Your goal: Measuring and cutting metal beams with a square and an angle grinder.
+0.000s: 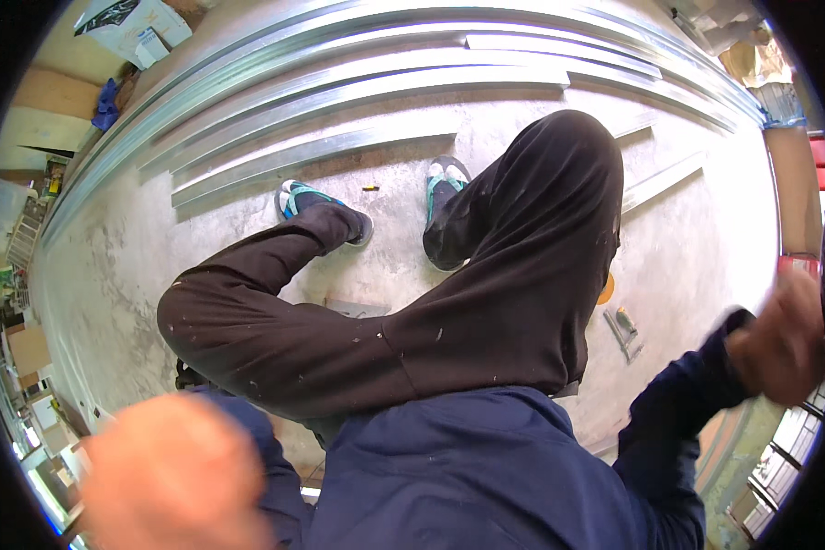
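Metal channels (302, 161) lie beyond left hand (170, 472) and right hand (785, 344), fingers too blurred to tell whether together

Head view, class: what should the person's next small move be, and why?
Perhaps lower the right hand toward the small grey object on the floor: it lies on that side, nearer than the metal channels beyond the shoes. Right and left hand are blurred; whether either holds anything cannot be told.
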The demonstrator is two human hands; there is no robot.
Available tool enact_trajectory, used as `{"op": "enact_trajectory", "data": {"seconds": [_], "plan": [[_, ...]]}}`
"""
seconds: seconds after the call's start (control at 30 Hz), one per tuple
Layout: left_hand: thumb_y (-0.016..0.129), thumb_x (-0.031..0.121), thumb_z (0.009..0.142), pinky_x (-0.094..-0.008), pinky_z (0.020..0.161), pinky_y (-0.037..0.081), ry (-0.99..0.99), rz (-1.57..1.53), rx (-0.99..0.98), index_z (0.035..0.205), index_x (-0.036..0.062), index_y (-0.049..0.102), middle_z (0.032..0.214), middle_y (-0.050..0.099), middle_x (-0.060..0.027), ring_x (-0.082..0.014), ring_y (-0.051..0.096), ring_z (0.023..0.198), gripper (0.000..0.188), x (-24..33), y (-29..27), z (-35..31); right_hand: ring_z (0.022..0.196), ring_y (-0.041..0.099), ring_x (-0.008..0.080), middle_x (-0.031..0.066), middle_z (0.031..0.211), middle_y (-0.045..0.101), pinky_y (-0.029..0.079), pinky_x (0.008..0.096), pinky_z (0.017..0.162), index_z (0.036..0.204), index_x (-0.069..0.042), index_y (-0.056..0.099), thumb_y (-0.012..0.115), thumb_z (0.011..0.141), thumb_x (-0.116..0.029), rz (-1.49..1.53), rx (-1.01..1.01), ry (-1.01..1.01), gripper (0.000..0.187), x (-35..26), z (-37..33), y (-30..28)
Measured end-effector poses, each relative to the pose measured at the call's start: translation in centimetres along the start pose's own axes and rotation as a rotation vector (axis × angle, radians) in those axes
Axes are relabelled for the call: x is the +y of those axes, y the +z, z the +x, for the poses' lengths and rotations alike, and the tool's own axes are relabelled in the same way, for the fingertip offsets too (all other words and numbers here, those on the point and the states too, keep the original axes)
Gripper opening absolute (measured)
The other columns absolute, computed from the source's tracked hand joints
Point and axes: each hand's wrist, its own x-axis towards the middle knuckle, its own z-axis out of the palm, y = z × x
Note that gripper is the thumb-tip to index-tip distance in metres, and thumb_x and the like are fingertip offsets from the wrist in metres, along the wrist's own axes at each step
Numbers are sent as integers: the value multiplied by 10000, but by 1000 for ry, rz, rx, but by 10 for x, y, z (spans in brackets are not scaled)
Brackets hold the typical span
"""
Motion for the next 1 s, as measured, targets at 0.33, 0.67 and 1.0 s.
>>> {"op": "enact_trajectory", "data": {"seconds": [0.33, 0.67, 1.0], "plan": [[678, 162, 931, -317, 513, 387, -128, -20, -312, 891, -20, 705, 862, 682, -119, -204, 590, 578, 189, -70, 32, -67, 794, 639, 201, 113, 830, 656, 512, 377, 699, 932, 41, 643, 611, 955, -257, -1527, 1417, 569, 301, 3, -381, -319], [584, 167, 981, -352, 582, 411, -191, -11, -514, 887, 57, 678, 890, 667, -54, -232, 599, 678, 172, -45, 61, -65, 787, 638, 201, 107, 816, 655, 509, 374, 691, 920, 41, 642, 614, 954, -257, -1766, 1044, 1113, 300, -5, -389, -304], [846, 241, 805, -344, 728, 514, -376, 782, 60, 902, 94, 720, 941, 696, -59, -234, 671, 811, 217, 70, 8, -150, 780, 638, 200, 102, 802, 653, 507, 370, 682, 909, 40, 641, 617, 953, -256, -1709, -56, 1315, 301, 154, -265, -308]]}}
